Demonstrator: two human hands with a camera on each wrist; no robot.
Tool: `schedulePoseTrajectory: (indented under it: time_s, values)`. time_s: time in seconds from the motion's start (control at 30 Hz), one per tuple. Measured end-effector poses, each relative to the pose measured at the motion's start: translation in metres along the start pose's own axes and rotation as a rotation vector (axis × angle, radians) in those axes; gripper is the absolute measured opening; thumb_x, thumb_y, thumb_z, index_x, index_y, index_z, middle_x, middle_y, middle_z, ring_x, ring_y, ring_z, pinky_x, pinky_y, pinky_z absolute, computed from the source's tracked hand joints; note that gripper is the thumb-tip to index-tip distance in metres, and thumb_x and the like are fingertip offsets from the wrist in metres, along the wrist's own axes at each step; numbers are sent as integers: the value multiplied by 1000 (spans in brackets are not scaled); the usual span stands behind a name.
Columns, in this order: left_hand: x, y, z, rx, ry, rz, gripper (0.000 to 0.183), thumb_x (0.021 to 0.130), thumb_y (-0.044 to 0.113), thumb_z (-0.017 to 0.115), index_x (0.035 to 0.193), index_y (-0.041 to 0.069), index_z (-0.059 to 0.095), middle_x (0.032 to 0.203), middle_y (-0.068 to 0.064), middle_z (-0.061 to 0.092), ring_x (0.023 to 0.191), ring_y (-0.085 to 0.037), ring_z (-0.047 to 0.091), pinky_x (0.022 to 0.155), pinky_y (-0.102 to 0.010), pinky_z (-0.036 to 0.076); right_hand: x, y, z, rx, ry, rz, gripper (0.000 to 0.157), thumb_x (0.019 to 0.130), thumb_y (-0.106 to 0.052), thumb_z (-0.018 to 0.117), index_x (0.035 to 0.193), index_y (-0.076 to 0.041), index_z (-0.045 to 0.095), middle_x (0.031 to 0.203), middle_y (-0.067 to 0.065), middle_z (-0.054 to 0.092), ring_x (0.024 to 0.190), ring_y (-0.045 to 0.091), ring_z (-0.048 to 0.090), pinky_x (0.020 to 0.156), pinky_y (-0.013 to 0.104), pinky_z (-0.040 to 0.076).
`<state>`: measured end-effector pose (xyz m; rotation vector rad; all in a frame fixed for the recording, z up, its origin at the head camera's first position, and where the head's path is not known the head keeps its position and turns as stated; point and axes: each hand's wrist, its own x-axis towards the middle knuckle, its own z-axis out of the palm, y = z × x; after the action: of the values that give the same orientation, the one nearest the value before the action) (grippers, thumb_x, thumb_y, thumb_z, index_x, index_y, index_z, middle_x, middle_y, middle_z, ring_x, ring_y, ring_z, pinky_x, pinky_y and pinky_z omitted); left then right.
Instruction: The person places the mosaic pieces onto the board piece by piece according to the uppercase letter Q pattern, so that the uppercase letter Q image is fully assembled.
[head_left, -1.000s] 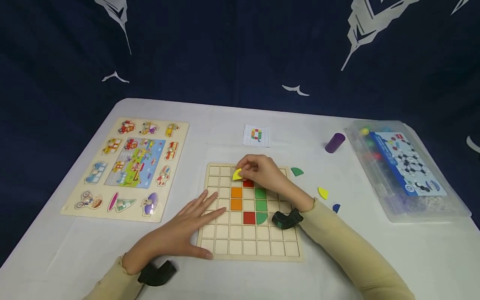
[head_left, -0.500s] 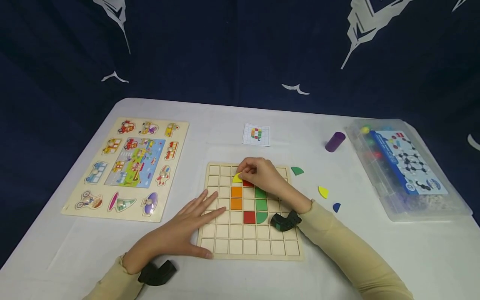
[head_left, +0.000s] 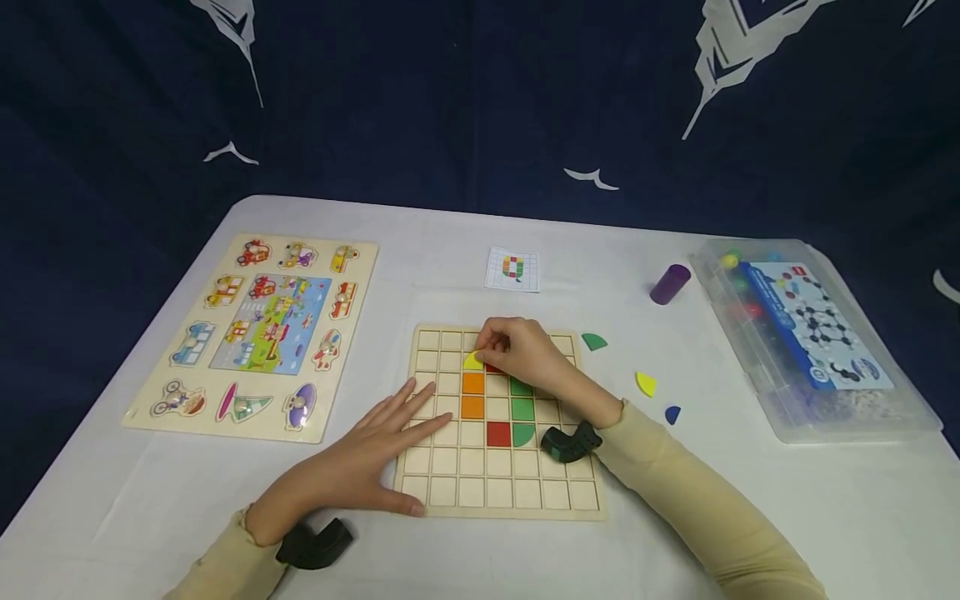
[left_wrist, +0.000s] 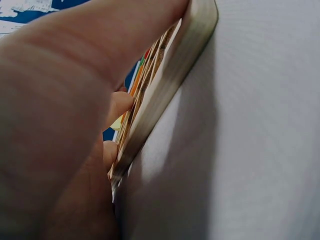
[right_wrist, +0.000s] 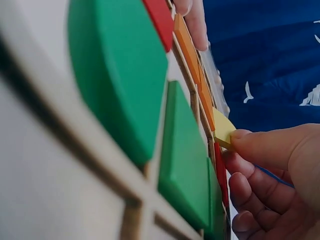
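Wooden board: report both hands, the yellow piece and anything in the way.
Right hand pinching yellow piece just beyond orange tiles, seating unclear. Left hand spread at left edge of wooden board. No obstruction seen.

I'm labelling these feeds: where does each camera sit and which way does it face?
Head: on the person's head, facing forward and down at the wooden grid board; left hand, right hand and both sleeves show.
Left wrist: on that wrist, facing the board's edge and white tabletop; the left hand looms large.
Right wrist: on that wrist, facing across the green pieces; the right hand shows, with part of the left hand above.
Shared: head and right wrist both show the right hand pinching the yellow piece.
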<state>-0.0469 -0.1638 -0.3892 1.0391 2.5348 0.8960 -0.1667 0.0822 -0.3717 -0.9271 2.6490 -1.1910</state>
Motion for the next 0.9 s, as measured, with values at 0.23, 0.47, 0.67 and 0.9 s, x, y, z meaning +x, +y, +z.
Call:
schedulePoseTrajectory:
  time_s: [0.23, 0.47, 0.67, 0.9]
  values:
    - [1, 1, -2, -8, -6, -6, 100, 67, 56, 76, 148, 18, 31, 156, -6, -2, 139, -27, -10, 107, -53, 4, 1, -3, -1, -56, -25, -9, 12, 81, -2, 71, 76, -11, 64, 69, -4, 56, 61, 11, 51, 57, 25, 44]
    - [1, 2, -1, -13, -13, -11, 98, 68, 56, 75, 148, 18, 31, 156, -6, -2, 139, -26, -10, 107, -53, 5, -2, -4, -3, -106, -18, -7, 8, 82, -4, 71, 78, -10, 66, 75, -4, 56, 66, 11, 52, 61, 26, 46]
    - [2, 2, 2, -22, 3, -1, 98, 68, 55, 76, 148, 19, 31, 156, -6, -1, 139, -26, -9, 107, -54, 5, -16, -2, -25, -84, 61, -8, 3, 85, -7, 69, 86, -4, 69, 79, -2, 61, 71, 14, 52, 65, 30, 45]
    - [0, 2, 2, 1, 7, -4, 100, 66, 53, 78, 147, 18, 32, 156, -5, -2, 139, -25, -10, 108, -50, 4, -65, 19, -71, -128, 220, 64, 4, 84, -2, 68, 88, -2, 70, 77, 1, 63, 70, 17, 52, 61, 29, 43]
